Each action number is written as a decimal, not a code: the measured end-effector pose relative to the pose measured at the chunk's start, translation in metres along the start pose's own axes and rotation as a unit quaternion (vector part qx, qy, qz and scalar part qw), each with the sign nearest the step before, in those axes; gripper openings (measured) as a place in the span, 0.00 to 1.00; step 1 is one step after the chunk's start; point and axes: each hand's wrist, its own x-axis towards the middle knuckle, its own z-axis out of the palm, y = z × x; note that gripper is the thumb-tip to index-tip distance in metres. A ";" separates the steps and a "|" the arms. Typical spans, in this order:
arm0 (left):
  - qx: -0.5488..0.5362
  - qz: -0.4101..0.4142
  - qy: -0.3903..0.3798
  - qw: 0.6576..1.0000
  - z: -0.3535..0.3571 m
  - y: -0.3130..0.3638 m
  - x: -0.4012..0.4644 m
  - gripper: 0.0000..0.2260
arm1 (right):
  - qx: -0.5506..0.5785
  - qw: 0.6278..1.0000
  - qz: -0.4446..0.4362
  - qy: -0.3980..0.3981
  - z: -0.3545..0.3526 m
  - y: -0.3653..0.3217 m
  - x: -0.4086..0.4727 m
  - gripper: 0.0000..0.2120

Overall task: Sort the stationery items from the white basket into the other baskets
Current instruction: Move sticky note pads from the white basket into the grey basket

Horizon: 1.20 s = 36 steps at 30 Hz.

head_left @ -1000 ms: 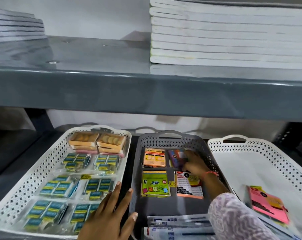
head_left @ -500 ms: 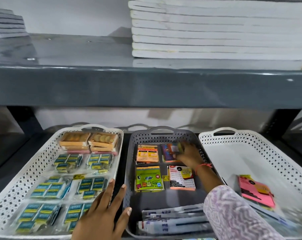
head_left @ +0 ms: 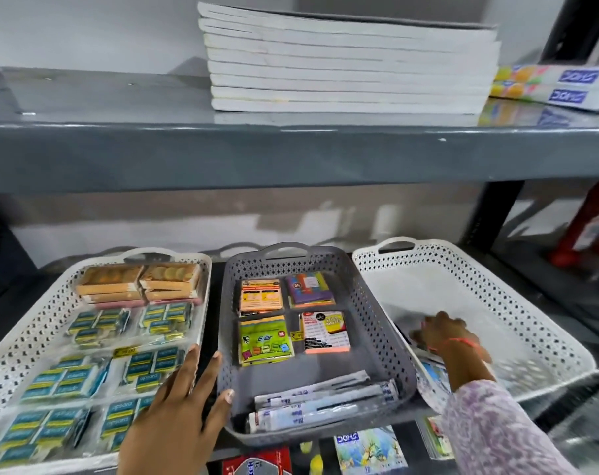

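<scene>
The white basket stands at the right. My right hand reaches into its near left corner, fingers down on blurred packets; whether it grips one is unclear. In the middle, the grey basket holds an orange sticky-note pack, a purple one, a green one, a pink-edged one and blue pen packs at the front. My left hand rests flat, fingers spread, on the grey basket's left rim.
A second white basket at the left is filled with eraser packs and tan boxes. The grey shelf overhead carries stacked notebooks. Loose packets lie in front of the baskets.
My right hand has left the purple pack at the back right of the grey basket and moved right into the white basket. My left hand stays put.
</scene>
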 end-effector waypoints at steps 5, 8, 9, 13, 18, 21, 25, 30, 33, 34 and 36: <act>-0.002 0.004 -0.012 1.000 -0.002 -0.001 -0.001 0.24 | 0.078 0.994 0.003 0.082 -0.010 -0.001 -0.029 0.24; -0.003 -0.003 -0.013 1.000 -0.002 -0.001 -0.001 0.27 | 0.124 0.980 -0.043 0.151 -0.012 -0.014 -0.036 0.24; -0.003 -0.002 -0.010 1.000 -0.002 -0.001 -0.001 0.29 | 0.150 0.971 -0.069 0.172 -0.014 -0.023 -0.043 0.25; -0.001 0.002 0.007 1.000 -0.004 0.001 -0.004 0.31 | 0.182 0.940 -0.186 0.222 -0.017 -0.069 -0.087 0.25; -0.009 -0.004 0.001 1.000 -0.004 0.000 -0.004 0.31 | 0.092 0.946 -0.286 0.122 0.020 -0.110 -0.122 0.33; -0.012 -0.005 -0.001 1.000 -0.003 0.000 -0.004 0.31 | 0.027 0.959 -0.273 0.065 0.042 -0.112 -0.118 0.35; -0.014 -0.005 -0.001 1.000 -0.004 0.000 -0.003 0.32 | -0.025 0.964 -0.263 -0.010 0.051 -0.110 -0.107 0.40; -0.014 -0.009 -0.004 1.000 -0.004 0.000 -0.003 0.31 | -0.009 0.964 -0.263 -0.034 0.051 -0.108 -0.104 0.44; -0.012 -0.009 -0.009 1.000 -0.003 0.000 -0.002 0.30 | -0.010 0.963 -0.266 -0.038 0.050 -0.109 -0.106 0.43; -0.011 -0.009 -0.011 1.000 -0.003 0.000 -0.002 0.30 | -0.010 0.963 -0.265 -0.039 0.051 -0.110 -0.106 0.43; -0.009 -0.007 -0.012 1.000 -0.004 0.000 -0.002 0.31 | -0.014 0.962 -0.268 -0.042 0.050 -0.110 -0.106 0.42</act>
